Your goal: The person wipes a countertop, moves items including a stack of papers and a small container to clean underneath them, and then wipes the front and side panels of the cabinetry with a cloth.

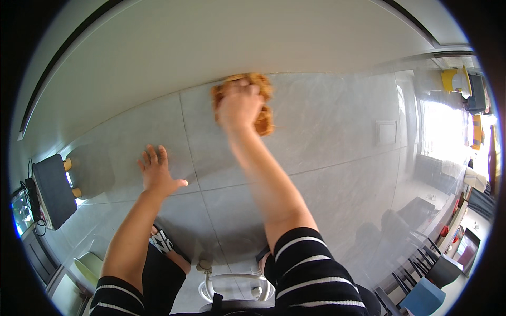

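Observation:
My right hand (240,107) presses on a bunched orange-brown cloth (262,121) where the grey tiled floor (321,124) meets a pale upright panel. Motion smears this hand a little, and the cloth sticks out around its fingers on several sides. Farther left and nearer to me, my left hand (159,171) is open over the tiles, fingers spread and thumb out to the right. It holds nothing; whether its palm touches the floor cannot be told.
The pale panel (253,37) spans the far side. At left stands a dark-topped stool (54,190) with wooden legs; a green basin (89,268) sits below it. White curved tubing (209,284) is between my feet. Dark chairs and a blue box (423,296) are at lower right.

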Demonstrator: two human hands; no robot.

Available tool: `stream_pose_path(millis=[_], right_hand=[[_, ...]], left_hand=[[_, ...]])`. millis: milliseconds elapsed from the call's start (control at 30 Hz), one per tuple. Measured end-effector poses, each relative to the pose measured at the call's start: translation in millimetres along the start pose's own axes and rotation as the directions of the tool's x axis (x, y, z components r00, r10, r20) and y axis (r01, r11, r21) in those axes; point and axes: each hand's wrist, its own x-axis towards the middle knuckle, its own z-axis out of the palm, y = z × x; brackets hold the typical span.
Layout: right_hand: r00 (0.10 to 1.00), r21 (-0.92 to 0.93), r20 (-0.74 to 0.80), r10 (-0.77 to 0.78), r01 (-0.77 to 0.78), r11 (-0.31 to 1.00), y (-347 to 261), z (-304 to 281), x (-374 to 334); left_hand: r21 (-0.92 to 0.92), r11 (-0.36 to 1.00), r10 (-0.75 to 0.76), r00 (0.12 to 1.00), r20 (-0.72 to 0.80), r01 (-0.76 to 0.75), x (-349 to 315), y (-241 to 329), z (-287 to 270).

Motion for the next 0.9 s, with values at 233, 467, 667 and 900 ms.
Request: stream_pose_path(millis=[233, 467, 667, 900], right_hand=[[0.902, 0.08, -0.082, -0.423, 0.429, 0.9, 71, -2, 9], [0.973, -0.067, -0.197, 0.122, -0.138, 0.988, 228, -26, 51], [0.927, -0.221, -0.206, 0.313, -0.356, 0.908, 176, -19, 53], [0.936, 0.101, -0.05, -0.349, 0.352, 0.93, 0, 18, -11]], left_hand=[[-0.039, 0.999, 0.005, 1.0, -0.016, -0.005, -1, -7, 4], [-0.037, 0.999, 0.011, 0.999, -0.038, -0.012, -1, -7, 5], [0.006, 1.0, -0.012, 1.0, 0.004, 0.012, 4, 1, 3], [-0.015, 1.0, 0.0, 1.0, -0.028, -0.001, 5, -3, 10]])
